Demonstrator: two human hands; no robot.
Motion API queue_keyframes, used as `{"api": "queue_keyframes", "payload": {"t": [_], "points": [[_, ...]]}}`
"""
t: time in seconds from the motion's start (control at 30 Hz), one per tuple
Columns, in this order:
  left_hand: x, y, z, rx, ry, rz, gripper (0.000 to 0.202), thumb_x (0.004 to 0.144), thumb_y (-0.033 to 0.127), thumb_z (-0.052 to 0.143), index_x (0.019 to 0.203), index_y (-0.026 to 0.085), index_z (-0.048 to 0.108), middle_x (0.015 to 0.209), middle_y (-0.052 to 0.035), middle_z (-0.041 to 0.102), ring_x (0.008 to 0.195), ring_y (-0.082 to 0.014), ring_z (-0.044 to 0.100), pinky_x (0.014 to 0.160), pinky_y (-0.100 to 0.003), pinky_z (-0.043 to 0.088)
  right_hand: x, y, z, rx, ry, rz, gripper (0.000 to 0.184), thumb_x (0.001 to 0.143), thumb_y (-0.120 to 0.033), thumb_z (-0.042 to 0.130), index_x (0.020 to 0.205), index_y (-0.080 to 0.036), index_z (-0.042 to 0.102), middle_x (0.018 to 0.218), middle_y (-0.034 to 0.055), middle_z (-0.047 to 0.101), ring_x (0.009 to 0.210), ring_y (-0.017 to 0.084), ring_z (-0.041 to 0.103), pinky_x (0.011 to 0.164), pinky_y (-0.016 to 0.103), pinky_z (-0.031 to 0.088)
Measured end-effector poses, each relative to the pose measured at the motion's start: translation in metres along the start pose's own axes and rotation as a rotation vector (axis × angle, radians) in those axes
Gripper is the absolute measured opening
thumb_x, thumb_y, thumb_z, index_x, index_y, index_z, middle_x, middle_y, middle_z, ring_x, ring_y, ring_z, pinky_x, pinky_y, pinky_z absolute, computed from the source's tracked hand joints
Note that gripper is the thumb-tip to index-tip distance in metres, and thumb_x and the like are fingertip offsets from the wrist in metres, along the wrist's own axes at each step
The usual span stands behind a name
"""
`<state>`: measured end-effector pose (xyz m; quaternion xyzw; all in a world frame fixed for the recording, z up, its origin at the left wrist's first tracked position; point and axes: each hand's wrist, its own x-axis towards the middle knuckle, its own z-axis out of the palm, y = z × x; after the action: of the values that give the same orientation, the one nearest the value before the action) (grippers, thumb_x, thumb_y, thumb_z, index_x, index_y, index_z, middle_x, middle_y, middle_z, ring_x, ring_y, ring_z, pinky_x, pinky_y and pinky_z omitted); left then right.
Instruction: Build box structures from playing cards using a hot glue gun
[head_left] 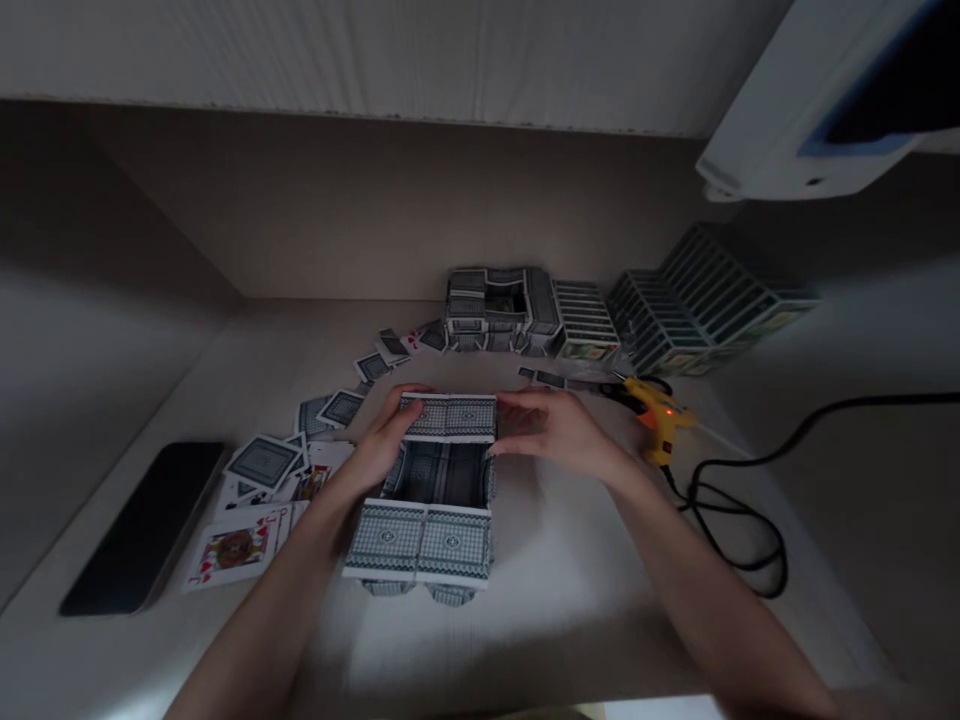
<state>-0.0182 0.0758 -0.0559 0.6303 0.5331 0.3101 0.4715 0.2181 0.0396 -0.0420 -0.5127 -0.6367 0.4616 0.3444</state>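
Observation:
A box-like structure built from playing cards (420, 540) stands in front of me, patterned card backs outward. Its middle is open, showing a dark hollow. Across its far end lies a panel of two cards (448, 415). At the left end of that panel, my left hand (390, 440) grips the structure, thumb on top and fingers hidden behind. My right hand (551, 430) holds the panel's right end, with the index finger at the far corner and the thumb at the near corner.
Loose playing cards (262, 460) and a black phone (146, 525) lie to the left. Another card structure (499, 305) and stepped card stacks (697, 300) stand along the back. A yellow glue gun (660, 415) with a lit red light and a black cable (739, 465) lies right.

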Motion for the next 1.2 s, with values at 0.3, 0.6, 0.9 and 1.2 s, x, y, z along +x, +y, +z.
{"api": "queue_keyframes", "payload": {"t": [0.3,0.6,0.9,1.2], "points": [[0.001,-0.003,0.000,-0.017,-0.024,-0.004,0.039,0.083,0.047,0.042,0.108,0.019,0.053,0.108,-0.0038,0.063,0.108,-0.0247,0.054,0.095,-0.036,0.042,-0.007,0.003,0.008,-0.044,0.074,-0.014,0.054,0.063,-0.024,0.080,0.115,-0.022,0.066,0.108,0.0064,0.072,0.101,0.024,0.067,0.090,0.037,0.052],[0.001,-0.003,-0.001,0.042,-0.006,-0.002,0.042,0.084,0.049,0.039,0.110,0.020,0.053,0.110,-0.0043,0.062,0.109,-0.0246,0.054,0.097,-0.035,0.042,-0.024,-0.007,0.028,-0.100,0.152,0.034,0.061,0.078,-0.020,0.065,0.135,-0.018,0.047,0.123,0.0131,0.064,0.112,0.025,0.062,0.090,0.038,0.053],[0.000,0.000,0.000,0.072,-0.010,0.021,0.036,0.085,0.044,0.039,0.107,0.020,0.054,0.106,-0.0041,0.064,0.113,-0.0246,0.052,0.093,-0.034,0.045,-0.013,-0.011,0.021,0.081,0.129,0.108,0.057,0.064,-0.018,0.077,0.118,-0.018,0.061,0.122,0.0110,0.065,0.111,0.024,0.062,0.096,0.038,0.049],[0.000,-0.001,0.000,0.020,-0.025,0.003,0.037,0.084,0.046,0.040,0.108,0.022,0.054,0.108,-0.0042,0.063,0.115,-0.0256,0.051,0.095,-0.035,0.042,-0.020,0.004,0.025,0.104,0.195,0.145,0.063,0.065,-0.025,0.077,0.125,-0.021,0.058,0.124,0.0087,0.064,0.111,0.024,0.062,0.099,0.041,0.046]]}}
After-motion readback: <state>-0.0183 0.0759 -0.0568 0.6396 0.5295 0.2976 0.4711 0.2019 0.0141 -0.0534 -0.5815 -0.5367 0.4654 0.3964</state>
